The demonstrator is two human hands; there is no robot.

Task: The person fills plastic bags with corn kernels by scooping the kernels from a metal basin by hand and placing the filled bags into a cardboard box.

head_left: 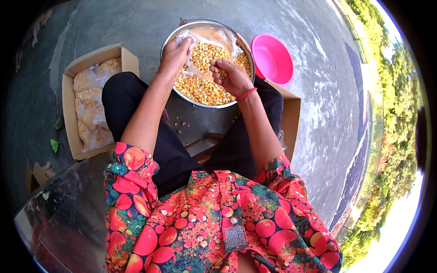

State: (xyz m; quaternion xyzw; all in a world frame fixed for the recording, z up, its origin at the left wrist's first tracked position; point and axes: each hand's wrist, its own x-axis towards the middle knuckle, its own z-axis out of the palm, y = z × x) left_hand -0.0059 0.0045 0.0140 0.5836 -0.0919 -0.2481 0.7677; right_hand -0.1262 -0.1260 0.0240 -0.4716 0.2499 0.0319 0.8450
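A round metal basin (203,105) full of yellow corn kernels (200,90) sits between my knees. Inside it lies a clear plastic bag (214,34), its mouth spread and kernels showing within. The fingers of my left hand (176,55) are closed on the bag's edge at the basin's left side. Over the right half of the basin, my right hand (232,78) is curled palm up around some corn kernels, a few of which show between the fingers. Its palm is partly hidden by the bent fingers.
To my left stands an open cardboard box (69,113) with bags of corn (93,98). A pink plastic bowl (273,58) is right of the basin, near another cardboard box (290,116). Green leaves (54,145) and scattered bits lie on the grey floor (318,95).
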